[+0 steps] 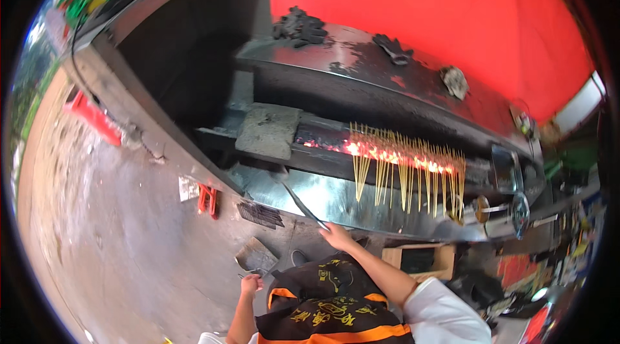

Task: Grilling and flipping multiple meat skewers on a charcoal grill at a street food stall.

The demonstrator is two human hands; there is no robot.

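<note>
Against a bright red backdrop (pixel 420 5), a long dark metal tool (pixel 301 204) was grasped by the right hand (pixel 336 237) over a silver steel ledge (pixel 339 197); the left hand's (pixel 251 283) hold could not be determined.

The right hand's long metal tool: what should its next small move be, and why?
Perhaps lift the long metal tool toward the glowing coals left of the skewers: the right hand grips it, its far end appears over the steel ledge, and no skewers cover those coals.
</note>
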